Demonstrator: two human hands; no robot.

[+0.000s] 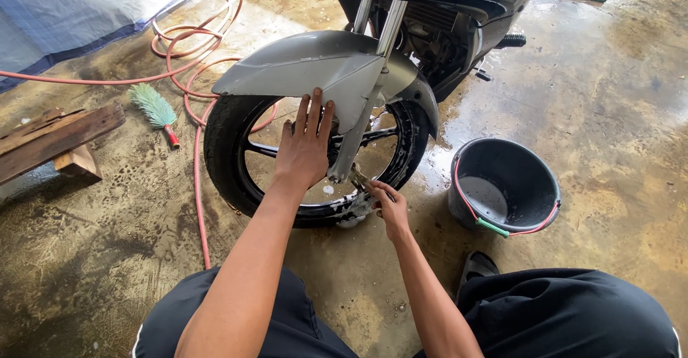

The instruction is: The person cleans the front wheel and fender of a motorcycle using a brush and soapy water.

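I note the wheel [315, 161] ahead of me, under the mudguard [322, 68]. The bucket [504, 184] stands on the floor to its right. The hose [193, 50], brush [154, 111] and planks [54, 139] lie to its left.

Motorcycle [430, 14] body beyond top edge

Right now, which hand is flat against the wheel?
The left hand, fingers spread against the front wheel under the grey mudguard; the right hand works low at the rim.
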